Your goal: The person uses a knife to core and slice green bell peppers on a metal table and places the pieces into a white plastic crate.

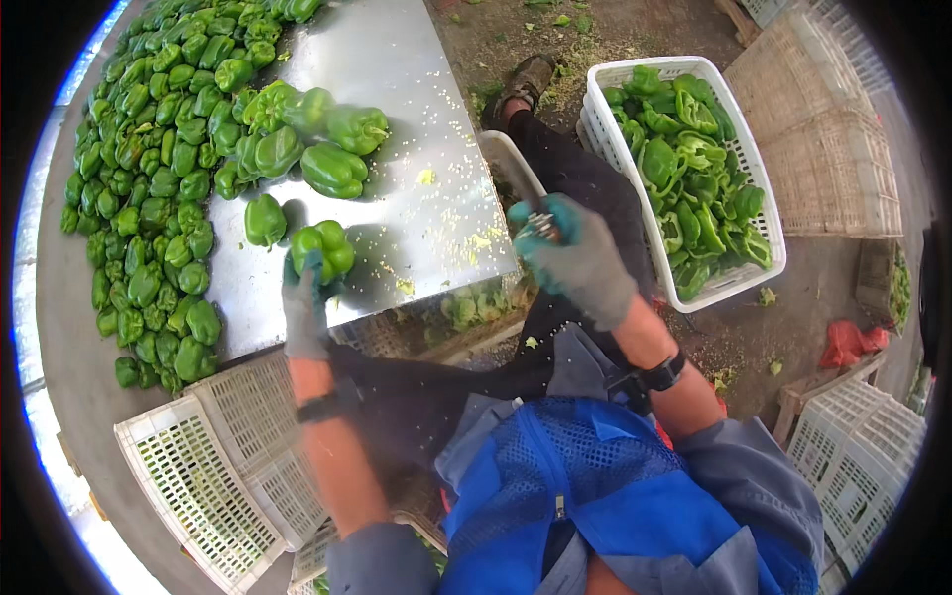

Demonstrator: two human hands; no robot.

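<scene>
My left hand point(305, 309), in a grey and teal work glove, grips a green bell pepper point(327, 249) over the near part of the metal tabletop point(416, 253). A second bell pepper point(265, 221) lies just beyond it. My right hand point(576, 260), gloved the same way, is closed around a small knife-like tool point(530, 199), blurred and partly hidden by the fingers. Pale seeds cling around its grip. This hand is over my right leg, off the table's right edge. Several larger peppers point(335, 169) lie farther up the table.
A big heap of green bell peppers point(149, 186) covers the table's left side. To the right stands a white plastic crate point(773, 245) of cut, opened peppers point(699, 160). Below the table's edge is a bin of pale pepper cores point(476, 309). White crates point(201, 491) stand at lower left.
</scene>
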